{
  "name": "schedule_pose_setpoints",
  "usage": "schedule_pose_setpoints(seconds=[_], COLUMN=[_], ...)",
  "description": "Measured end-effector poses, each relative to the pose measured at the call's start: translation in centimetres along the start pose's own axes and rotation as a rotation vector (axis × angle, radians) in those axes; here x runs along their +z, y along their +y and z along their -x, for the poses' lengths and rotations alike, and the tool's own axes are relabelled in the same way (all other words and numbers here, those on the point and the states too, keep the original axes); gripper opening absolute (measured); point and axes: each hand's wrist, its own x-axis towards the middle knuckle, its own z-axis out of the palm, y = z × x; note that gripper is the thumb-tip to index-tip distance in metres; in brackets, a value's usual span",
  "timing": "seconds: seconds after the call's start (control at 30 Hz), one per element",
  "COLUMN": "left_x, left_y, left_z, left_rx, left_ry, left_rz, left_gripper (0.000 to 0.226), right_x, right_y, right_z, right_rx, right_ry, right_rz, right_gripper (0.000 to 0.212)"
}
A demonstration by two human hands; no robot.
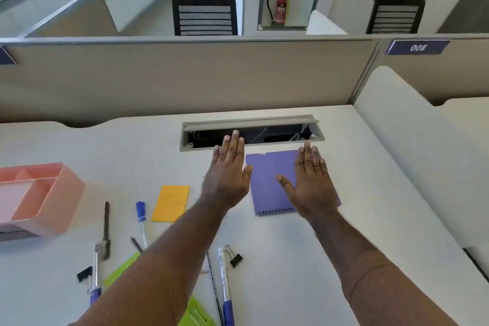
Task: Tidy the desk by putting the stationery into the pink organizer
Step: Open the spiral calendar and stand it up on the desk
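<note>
The pink organizer [37, 198] sits at nine o'clock of the left hand [227, 177], well apart. Both hands are flat with straight fingers, holding nothing; the right hand [312, 188] is over a purple notebook [267, 180]. Pens lie scattered on the white bench [370, 219], bounded by a beige partition [185, 74].

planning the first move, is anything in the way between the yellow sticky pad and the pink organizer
Nothing visible blocks it. Bare desk lies between the yellow sticky pad and the pink organizer to its left. The black pen and blue marker lie nearer the person, below that line. Both hands are held out open above the desk.
</note>
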Motion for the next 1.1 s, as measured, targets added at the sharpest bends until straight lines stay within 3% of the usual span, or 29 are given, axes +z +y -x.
schedule_pose_setpoints(seconds=[0.3, 0.47, 0.63, 0.77, 0.93, 1.1], left_x=[5.1, 6.6, 6.5, 6.2, 5.2, 5.0], left_y=[1.1, 2.2, 3.2, 3.9, 4.2, 3.7], left_z=[2.3, 3.4, 3.4, 3.0, 2.3, 1.6], left_rx=[-0.177, -0.189, -0.360, -0.608, -0.749, -0.849], left_ry=[-0.200, -0.205, -0.230, -0.256, -0.286, -0.247], left_rz=[-0.138, -0.146, 0.080, 0.410, 0.634, 0.811], left_gripper=[0.061, 0.038, 0.032, 0.035, 0.032, 0.025], right_x=[5.0, 6.0, 4.8, 3.8, 2.7, 2.0], right_y=[3.5, 5.7, 7.6, 8.4, 9.2, 10.0], right_z=[2.5, 3.1, 3.1, 2.8, 2.0, 2.4], right_rx=[0.060, 0.148, 0.438, 0.492, 0.531, 0.426], right_ry=[-0.058, -0.072, -0.053, -0.060, -0.129, -0.037], right_rz=[0.049, 0.091, 0.036, -0.128, -0.415, -0.523], right_gripper=[0.095, 0.087, 0.062, 0.043, 0.055, 0.065])
